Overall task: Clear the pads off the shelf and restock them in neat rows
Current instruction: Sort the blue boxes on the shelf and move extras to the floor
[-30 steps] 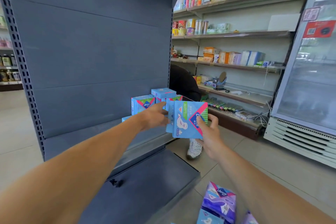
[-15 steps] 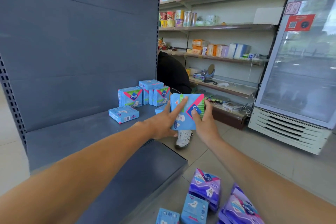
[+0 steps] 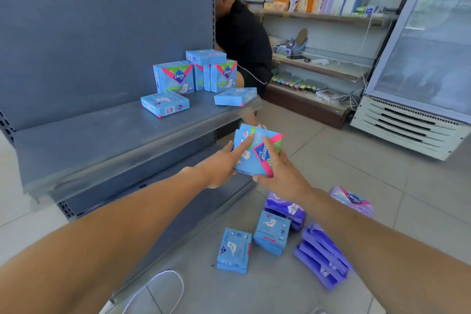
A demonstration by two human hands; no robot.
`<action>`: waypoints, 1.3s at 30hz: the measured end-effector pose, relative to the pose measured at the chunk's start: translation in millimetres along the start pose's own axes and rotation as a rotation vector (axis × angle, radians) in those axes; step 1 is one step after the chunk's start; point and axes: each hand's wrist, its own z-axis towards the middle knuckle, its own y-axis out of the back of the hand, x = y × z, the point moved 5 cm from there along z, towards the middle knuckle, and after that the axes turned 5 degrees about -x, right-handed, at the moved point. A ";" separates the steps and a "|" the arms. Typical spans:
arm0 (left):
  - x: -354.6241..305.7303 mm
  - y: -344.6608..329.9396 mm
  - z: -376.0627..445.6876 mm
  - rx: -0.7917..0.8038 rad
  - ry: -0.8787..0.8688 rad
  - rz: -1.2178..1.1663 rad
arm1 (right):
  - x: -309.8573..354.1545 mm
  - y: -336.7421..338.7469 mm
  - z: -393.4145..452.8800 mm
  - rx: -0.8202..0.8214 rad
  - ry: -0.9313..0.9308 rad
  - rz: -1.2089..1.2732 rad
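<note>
- Grey metal shelf (image 3: 107, 135) is filling the left half of the view, its back panel rising behind; a glass-door cooler (image 3: 423, 58) is standing at the right, well apart.
- A second person in a black top (image 3: 242, 41) is crouching past the shelf's far end, facing away.
- Blue pad boxes (image 3: 175, 78) are sitting at the shelf's back right: several upright, one lying across their tops, two flat in front, the right-hand one near the front edge. Not yet a row.
- On the floor below the hands, purple pad packs (image 3: 321, 255) are lying in a loose heap, with two blue boxes on the floor (image 3: 234, 250) just beside them.
- Held blue box (image 3: 257, 150) is hanging in the air in front of the shelf lip, above the floor pile, tilted, printed face up. A second box may be tucked behind it; cannot tell.
- Left hand (image 3: 219, 166) is holding the box's left side, forefinger lying straight across the face, other fingers going underneath.
- Right hand (image 3: 280, 173) is gripping the box's right lower corner, one finger laid along the face.
- Judgement: clearing looks to be the step in hand, with this box heading down to join the floor pile and the shelf cluster waiting.
- Next move is calling for lowering the box beside the two blue ones, flat, not onto the slumping purple heap, then reaching back for the box near the edge.
</note>
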 end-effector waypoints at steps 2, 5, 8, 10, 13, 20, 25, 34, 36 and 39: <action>9.7 -25.3 -3.3 0.050 0.030 -0.001 | -18.7 -23.0 -4.3 0.047 -0.049 -0.001; 27.4 -65.2 -13.7 0.124 0.075 -0.034 | -39.7 -58.4 -13.1 0.099 -0.100 0.025; 49.0 -106.3 -24.2 0.182 0.115 -0.075 | -61.3 -96.8 -21.9 0.172 -0.146 0.061; 59.4 -132.5 -32.2 0.221 0.126 -0.119 | -77.4 -122.6 -29.2 0.205 -0.167 0.095; 71.6 -174.6 -42.1 0.271 0.158 -0.204 | -105.3 -158.9 -42.1 0.258 -0.230 0.098; 102.8 -256.5 -53.8 0.306 0.282 -0.227 | -153.8 -229.0 -57.9 0.367 -0.307 0.126; 124.9 -295.4 -58.8 0.375 0.329 -0.302 | -171.5 -266.9 -62.0 0.418 -0.330 0.094; 141.6 -329.1 -71.9 0.489 0.291 -0.225 | -177.9 -294.4 -72.5 0.554 -0.352 -0.012; 139.7 -325.3 -69.6 0.511 0.312 -0.219 | -177.2 -291.9 -70.4 0.576 -0.365 -0.036; 135.3 -312.9 -63.2 0.538 0.337 -0.156 | -172.6 -281.7 -63.0 0.601 -0.398 -0.072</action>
